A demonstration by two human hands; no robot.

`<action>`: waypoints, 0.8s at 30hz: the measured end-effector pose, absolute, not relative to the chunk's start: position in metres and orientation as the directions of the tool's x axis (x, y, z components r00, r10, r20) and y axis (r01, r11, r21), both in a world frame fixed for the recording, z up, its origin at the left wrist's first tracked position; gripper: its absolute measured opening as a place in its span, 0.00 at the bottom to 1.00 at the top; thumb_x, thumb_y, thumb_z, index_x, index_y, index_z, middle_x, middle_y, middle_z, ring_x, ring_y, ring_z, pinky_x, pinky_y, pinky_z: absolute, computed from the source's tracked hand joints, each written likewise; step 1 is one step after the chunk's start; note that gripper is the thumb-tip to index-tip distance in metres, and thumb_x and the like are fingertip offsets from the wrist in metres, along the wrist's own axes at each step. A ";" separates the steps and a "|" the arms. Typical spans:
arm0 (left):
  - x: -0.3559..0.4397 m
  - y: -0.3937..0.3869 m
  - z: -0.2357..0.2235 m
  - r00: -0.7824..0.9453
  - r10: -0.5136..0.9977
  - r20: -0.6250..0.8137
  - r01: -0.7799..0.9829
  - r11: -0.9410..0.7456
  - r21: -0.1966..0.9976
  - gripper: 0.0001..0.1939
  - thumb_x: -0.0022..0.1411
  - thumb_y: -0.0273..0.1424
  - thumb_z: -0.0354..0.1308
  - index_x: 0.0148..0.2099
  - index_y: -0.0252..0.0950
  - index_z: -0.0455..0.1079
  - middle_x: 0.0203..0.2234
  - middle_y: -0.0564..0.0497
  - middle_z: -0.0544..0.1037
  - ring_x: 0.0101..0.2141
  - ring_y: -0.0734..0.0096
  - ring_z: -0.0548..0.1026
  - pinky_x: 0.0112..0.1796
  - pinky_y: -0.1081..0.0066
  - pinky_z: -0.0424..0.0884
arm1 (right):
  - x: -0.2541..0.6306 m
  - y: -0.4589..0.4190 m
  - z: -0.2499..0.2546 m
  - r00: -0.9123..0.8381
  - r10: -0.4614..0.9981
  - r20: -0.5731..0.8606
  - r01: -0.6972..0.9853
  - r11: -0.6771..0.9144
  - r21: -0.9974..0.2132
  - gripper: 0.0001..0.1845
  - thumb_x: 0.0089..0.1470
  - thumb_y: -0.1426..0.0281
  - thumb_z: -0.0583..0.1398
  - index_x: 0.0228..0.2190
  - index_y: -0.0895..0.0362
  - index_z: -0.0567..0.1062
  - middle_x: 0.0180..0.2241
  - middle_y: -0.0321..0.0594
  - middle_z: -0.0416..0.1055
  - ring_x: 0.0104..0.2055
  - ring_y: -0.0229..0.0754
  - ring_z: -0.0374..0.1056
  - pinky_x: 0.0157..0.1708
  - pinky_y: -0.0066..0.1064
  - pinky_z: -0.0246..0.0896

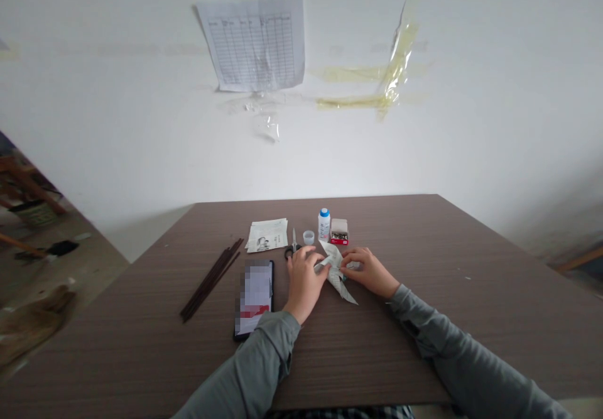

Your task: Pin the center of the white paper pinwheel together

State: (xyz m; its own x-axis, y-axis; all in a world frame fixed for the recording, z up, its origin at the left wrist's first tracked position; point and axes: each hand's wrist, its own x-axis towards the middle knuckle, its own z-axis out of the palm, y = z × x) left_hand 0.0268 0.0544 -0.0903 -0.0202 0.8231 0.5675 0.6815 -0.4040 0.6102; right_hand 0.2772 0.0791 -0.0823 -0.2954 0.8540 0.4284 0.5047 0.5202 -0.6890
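Observation:
Between my hands is a paper pinwheel [336, 278] cut from printed paper, with pointed blades sticking out at the top and bottom. My left hand [301, 286] pinches its left side between thumb and fingers. From the right, my right hand [370, 272] has its thumb and fingertips closed on the paper near the middle. Just beyond my left fingers lie black-handled scissors [289, 252], partly hidden by the hand. A small clear cap [308, 237], a white bottle [324, 225] with a blue top and an open red box [339, 235] of small metal pieces stand behind the pinwheel.
A phone [254, 303] with a lit, partly blurred screen lies left of my left forearm. Further left is a bundle of thin dark sticks [211, 284]. Printed paper sheets [267, 235] lie behind the phone. The brown table [424, 343] meets a white wall [282, 168].

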 end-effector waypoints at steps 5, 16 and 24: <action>0.029 0.053 -0.091 -0.023 0.808 0.588 0.669 -0.425 0.610 0.12 0.69 0.22 0.83 0.47 0.45 0.92 0.58 0.44 0.91 0.61 0.43 0.89 0.70 0.38 0.83 | 0.276 0.077 -0.075 -0.295 0.866 0.403 0.455 0.498 -0.738 0.06 0.64 0.61 0.81 0.34 0.45 0.93 0.44 0.46 0.94 0.55 0.64 0.89 0.65 0.59 0.84; 0.027 0.056 -0.095 -0.016 0.813 0.582 0.682 -0.417 0.601 0.12 0.66 0.25 0.86 0.48 0.45 0.93 0.58 0.42 0.91 0.64 0.38 0.89 0.70 0.34 0.85 | 0.276 0.073 -0.068 -0.293 0.832 0.472 0.457 0.555 -0.695 0.10 0.66 0.57 0.80 0.33 0.44 0.92 0.45 0.46 0.92 0.53 0.63 0.86 0.63 0.58 0.82; 0.028 0.058 -0.096 -0.006 0.847 0.532 0.615 -0.416 0.670 0.14 0.63 0.20 0.86 0.39 0.45 0.89 0.60 0.39 0.91 0.64 0.33 0.89 0.70 0.30 0.86 | 0.276 0.073 -0.072 -0.327 0.800 0.503 0.499 0.598 -0.627 0.08 0.65 0.57 0.83 0.35 0.40 0.93 0.45 0.42 0.90 0.56 0.64 0.85 0.72 0.65 0.76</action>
